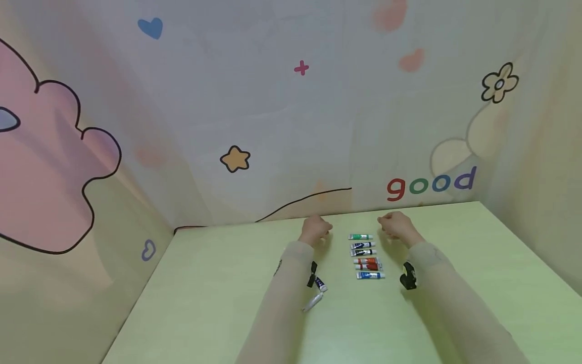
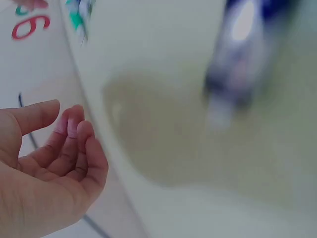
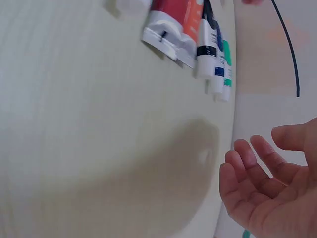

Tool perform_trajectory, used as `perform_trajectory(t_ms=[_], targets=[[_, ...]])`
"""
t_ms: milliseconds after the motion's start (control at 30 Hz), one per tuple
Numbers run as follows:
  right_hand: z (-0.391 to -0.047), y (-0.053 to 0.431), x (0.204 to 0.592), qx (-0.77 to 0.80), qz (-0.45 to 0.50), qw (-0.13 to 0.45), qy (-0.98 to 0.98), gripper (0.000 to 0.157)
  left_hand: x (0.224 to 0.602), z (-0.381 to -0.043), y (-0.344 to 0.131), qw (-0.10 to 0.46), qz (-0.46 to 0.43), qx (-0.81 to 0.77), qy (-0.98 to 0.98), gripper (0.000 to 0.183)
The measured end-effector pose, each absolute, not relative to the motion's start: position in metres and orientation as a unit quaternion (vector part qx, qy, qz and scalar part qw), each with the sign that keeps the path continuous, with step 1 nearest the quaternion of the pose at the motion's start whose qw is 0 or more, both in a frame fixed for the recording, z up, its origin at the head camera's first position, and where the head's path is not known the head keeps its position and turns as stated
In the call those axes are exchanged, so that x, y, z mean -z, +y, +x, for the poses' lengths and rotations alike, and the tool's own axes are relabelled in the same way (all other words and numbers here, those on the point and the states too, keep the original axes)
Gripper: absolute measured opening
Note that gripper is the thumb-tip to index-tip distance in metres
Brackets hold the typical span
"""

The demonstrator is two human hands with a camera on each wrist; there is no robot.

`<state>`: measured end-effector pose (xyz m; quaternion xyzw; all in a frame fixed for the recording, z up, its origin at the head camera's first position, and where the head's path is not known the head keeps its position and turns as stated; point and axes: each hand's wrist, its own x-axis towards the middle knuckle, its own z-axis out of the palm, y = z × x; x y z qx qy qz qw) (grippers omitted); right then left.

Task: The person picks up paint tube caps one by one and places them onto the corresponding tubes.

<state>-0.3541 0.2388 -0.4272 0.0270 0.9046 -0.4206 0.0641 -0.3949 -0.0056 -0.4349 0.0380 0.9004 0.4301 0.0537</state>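
Note:
Several paint tubes lie side by side in a column on the table: a green tube [image 1: 360, 236] farthest back, two dark tubes [image 1: 363, 252], an orange tube [image 1: 365, 261], a red tube [image 1: 367, 267] and a blue tube [image 1: 370, 275] nearest. My left hand [image 1: 314, 229] hovers left of the green tube, fingers loosely bent with nothing in them. To the right of the column is my right hand [image 1: 399, 226], likewise without anything in its grasp; the right wrist view shows its relaxed fingers [image 3: 242, 163] apart from the thumb.
Beside my left forearm lie a dark purple-blue tube [image 1: 321, 284] and a whitish-silver tube [image 1: 312, 302], both at a slant. The pale green table [image 1: 204, 293] ends at a printed cloth backdrop [image 1: 273, 121] behind the hands. Side cloths hang to left and right.

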Motion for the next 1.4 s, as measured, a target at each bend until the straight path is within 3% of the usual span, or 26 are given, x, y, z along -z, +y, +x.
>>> perform_trajectory(t_ms=[367,667,1000,1400], targets=[[-0.358,0.222,0.391,0.436,-0.022,-0.002,0.900,0.047,0.384,-0.409,-0.088,-0.014,0.075,-0.382,0.921,0.019],[-0.352,0.182,0.386,0.396,-0.076,-0.020,0.915,0.040,0.396,-0.396,-0.127,-0.001,0.102,-0.334,0.937,0.019],[-0.337,0.142,0.400,0.406,-0.126,0.042,0.904,0.032,0.428,-0.379,-0.149,0.032,0.125,-0.311,0.942,0.017],[-0.309,0.109,0.424,0.349,-0.178,0.075,0.917,0.017,0.446,-0.370,-0.149,0.060,0.151,-0.315,0.935,0.018]])
